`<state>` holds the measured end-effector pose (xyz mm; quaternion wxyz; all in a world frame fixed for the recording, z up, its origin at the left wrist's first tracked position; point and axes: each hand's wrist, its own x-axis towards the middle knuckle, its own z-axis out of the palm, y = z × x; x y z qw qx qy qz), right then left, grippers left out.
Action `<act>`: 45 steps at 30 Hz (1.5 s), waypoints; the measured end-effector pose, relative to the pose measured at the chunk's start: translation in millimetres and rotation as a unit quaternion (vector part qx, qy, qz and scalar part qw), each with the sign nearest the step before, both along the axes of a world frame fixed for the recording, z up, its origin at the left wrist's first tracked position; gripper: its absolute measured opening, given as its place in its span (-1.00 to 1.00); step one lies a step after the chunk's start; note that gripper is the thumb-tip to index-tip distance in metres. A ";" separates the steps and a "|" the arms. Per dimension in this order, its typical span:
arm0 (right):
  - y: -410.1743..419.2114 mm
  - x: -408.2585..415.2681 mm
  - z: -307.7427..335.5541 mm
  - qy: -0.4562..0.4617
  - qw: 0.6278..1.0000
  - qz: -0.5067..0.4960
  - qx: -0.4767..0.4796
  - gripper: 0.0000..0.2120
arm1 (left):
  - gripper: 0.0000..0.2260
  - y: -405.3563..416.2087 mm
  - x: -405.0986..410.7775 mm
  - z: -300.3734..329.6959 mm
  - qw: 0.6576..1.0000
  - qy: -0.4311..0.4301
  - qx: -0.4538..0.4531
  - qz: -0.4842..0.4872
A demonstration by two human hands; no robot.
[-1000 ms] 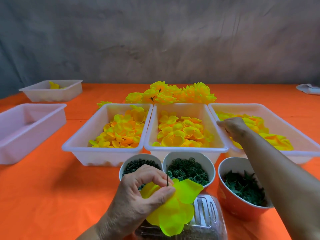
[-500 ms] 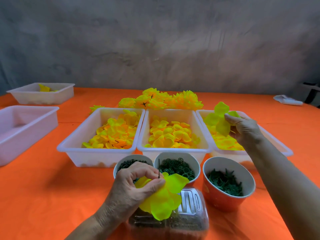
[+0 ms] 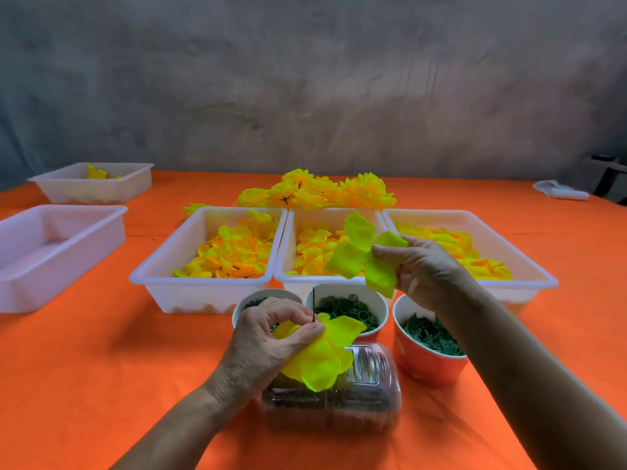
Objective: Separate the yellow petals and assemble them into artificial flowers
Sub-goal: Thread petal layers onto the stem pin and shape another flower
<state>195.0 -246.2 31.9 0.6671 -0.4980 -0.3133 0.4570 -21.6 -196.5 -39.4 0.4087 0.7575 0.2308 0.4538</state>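
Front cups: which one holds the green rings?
The middle cup holds rings. The red right cup holds spiky green pieces; the left cup sits mostly behind the left hand.

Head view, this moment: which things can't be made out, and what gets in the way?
- Leftmost cup: contents mostly hidden behind the left hand.
- Thin dark stem: lower end hidden by the left hand's fingers and the petal layer.
- Clear plastic box: blurred, contents unreadable.
- Right hand: whether its petal piece is one layer or several cannot be told.
- White object, far right: too small to identify.
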 end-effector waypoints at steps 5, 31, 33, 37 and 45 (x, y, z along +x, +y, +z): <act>-3.1 -14.9 0.2 -0.015 1.000 -0.003 0.018 -0.82 | -0.84 -1.0 1.7 0.4 1.000 -0.010 -0.006 0.006; -39.5 -68.6 -47.5 -0.749 0.511 -0.218 0.361 -0.80 | -0.91 -3.9 -0.4 3.6 1.000 0.008 0.022 0.013; -39.9 -69.0 -50.1 -0.754 0.494 -0.231 0.365 -0.89 | -0.93 -4.3 -0.3 3.5 1.000 0.001 0.015 0.012; -42.4 -66.9 -47.7 -0.752 0.486 -0.251 0.368 -0.80 | -0.89 -5.0 0.3 3.0 1.000 -0.007 0.008 0.013; -47.9 -56.6 -22.7 -0.735 0.485 -0.309 0.359 -0.82 | -0.90 -5.2 1.3 2.6 1.000 -0.004 -0.008 0.009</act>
